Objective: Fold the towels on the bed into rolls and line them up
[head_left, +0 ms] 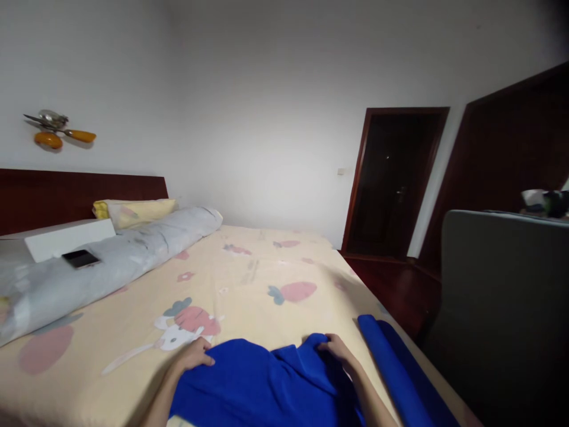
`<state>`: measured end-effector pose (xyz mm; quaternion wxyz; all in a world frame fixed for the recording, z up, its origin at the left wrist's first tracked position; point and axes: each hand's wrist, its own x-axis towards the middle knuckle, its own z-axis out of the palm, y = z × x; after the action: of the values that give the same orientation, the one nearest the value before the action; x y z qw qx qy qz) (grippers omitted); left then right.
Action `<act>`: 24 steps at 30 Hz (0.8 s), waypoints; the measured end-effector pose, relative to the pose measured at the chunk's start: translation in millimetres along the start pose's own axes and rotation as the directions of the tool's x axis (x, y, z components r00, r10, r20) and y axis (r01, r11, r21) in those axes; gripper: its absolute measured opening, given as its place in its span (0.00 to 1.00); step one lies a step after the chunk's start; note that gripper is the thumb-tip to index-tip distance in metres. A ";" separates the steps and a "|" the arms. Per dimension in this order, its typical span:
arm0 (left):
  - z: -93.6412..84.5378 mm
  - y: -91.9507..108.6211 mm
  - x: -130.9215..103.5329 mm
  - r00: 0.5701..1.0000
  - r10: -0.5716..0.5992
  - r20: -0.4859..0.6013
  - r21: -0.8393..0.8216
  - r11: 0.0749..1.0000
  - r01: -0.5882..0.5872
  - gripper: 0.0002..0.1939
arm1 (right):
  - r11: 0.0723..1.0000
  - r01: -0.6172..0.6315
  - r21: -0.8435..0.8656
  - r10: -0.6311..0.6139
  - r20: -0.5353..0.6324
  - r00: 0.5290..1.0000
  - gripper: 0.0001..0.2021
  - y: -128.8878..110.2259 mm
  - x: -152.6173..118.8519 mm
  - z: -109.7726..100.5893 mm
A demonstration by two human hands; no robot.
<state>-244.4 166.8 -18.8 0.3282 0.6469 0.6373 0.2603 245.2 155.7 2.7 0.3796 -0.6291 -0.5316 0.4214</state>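
Note:
A blue cloth, perhaps a garment, spreads over the near part of the bed, with folds toward its right side. My left hand pinches its upper left edge between thumb and fingers. At the upper right corner, my right hand grips a bunched bit of the same cloth. The lower part of the cloth runs out of view. Just right of my right forearm lies a second blue cloth, folded into a long narrow strip along the bed's edge.
The bed has a cream sheet with strawberry prints. A rolled grey quilt lies at the left, bearing a phone and a white box. Behind it is a yellow pillow. A dark chair back stands right, near a door.

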 end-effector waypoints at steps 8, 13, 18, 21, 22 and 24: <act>-24.6 -6.0 -2.4 0.998 -0.054 -0.011 -0.234 0.971 0.049 0.16 | 0.964 0.017 0.266 -0.013 -0.017 1.000 0.11 -9.7 -9.3 -31.9; -20.5 -6.8 -1.4 0.998 -0.069 0.010 -0.329 0.942 0.069 0.20 | 0.962 0.048 0.268 -0.006 -0.155 0.988 0.13 -1.9 -6.5 -46.4; -26.6 -4.4 2.0 0.998 -0.062 -0.030 -0.465 0.884 0.041 0.26 | 0.966 0.049 0.254 -0.007 -0.166 0.986 0.13 -6.8 -12.4 -61.3; -36.1 0.1 4.0 1.000 -0.023 0.003 -0.526 0.850 0.021 0.26 | 0.975 0.055 0.217 -0.011 -0.198 0.980 0.18 -9.9 -12.4 -73.4; -39.4 1.9 5.0 1.000 0.011 0.019 -0.486 0.874 0.000 0.25 | 0.980 0.057 0.193 -0.011 -0.229 0.973 0.19 -9.8 -11.0 -77.9; -44.7 5.0 8.0 0.997 0.066 0.037 -0.327 0.944 -0.050 0.24 | 0.990 0.063 0.128 -0.020 -0.315 0.949 0.19 -8.0 -6.8 -86.9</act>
<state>-274.4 179.0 13.3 0.4379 0.6082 0.5582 0.3560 323.0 147.6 42.0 0.5097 -0.6491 -0.4481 0.3436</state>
